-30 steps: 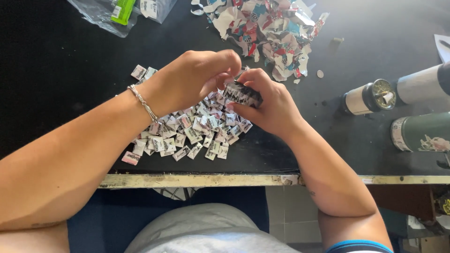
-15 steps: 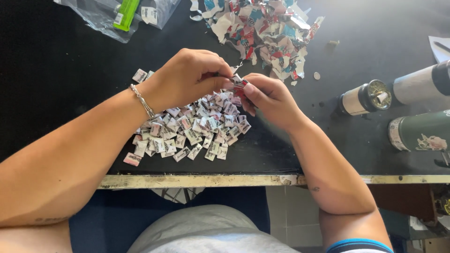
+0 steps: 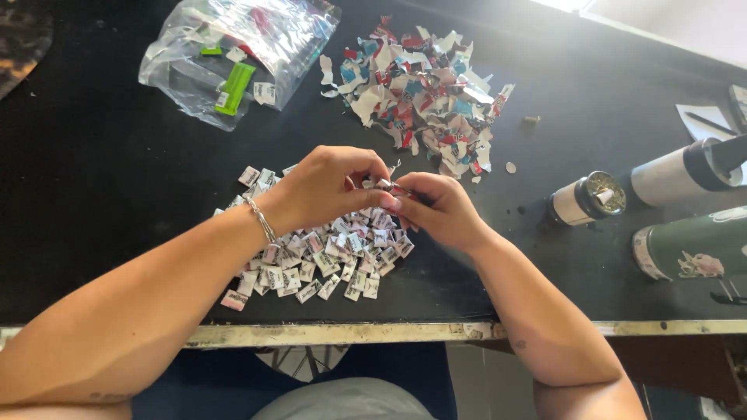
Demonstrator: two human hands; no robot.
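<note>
Single head-worn view, steeply downward and close over the black table (image 3: pixel 101 187) edge.

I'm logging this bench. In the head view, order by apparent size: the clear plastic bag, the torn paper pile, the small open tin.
1. Torn paper pile and clear plastic bag: similar spread, unranked.
2. Small open tin: clearly smallest.

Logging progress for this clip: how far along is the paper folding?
Done: a pile of small folded pieces lies under the hands. In hand: the left hand and right hand pinch one paper piece between them. Left: a heap of loose torn scraps lies further back, so a good share appears unfolded.
</note>
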